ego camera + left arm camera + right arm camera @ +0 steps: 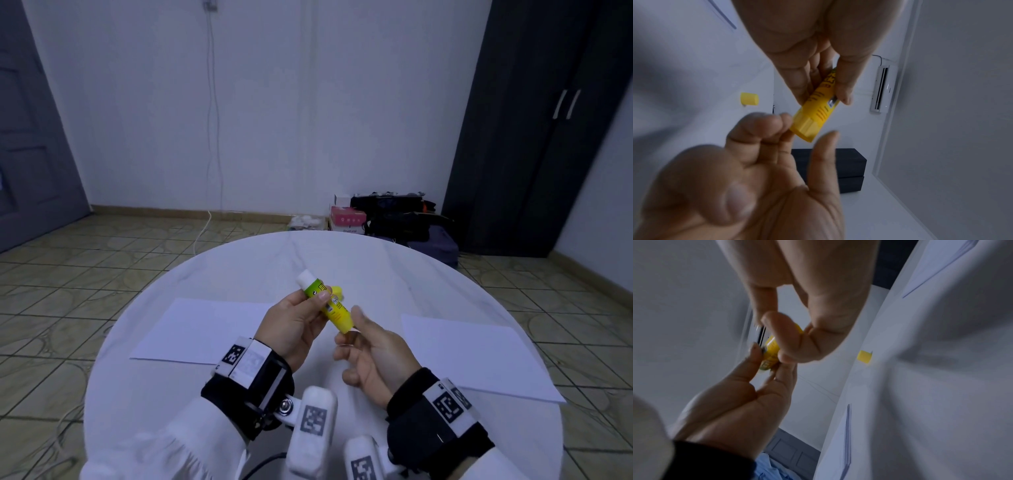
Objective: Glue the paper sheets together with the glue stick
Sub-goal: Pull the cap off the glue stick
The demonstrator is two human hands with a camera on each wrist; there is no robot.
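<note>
I have the glue stick [329, 304] pinched in my left hand [297, 323] above the table [239, 260], cap [749, 99] already off and lying beyond. My right hand [371, 349] sits at the base with fingers loosely curled, touching but not clearly gripping. My advice for this step: hold the barrel steady and twist the base slowly, so only a little glue rises (too much snaps off). Both paper sheets [202, 330] lie flat, well apart. The base contact is blurred in the wrist views.

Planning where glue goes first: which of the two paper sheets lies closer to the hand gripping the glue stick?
The left sheet, beside the left hand gripping the glue stick; the right sheet lies past the right hand.
</note>
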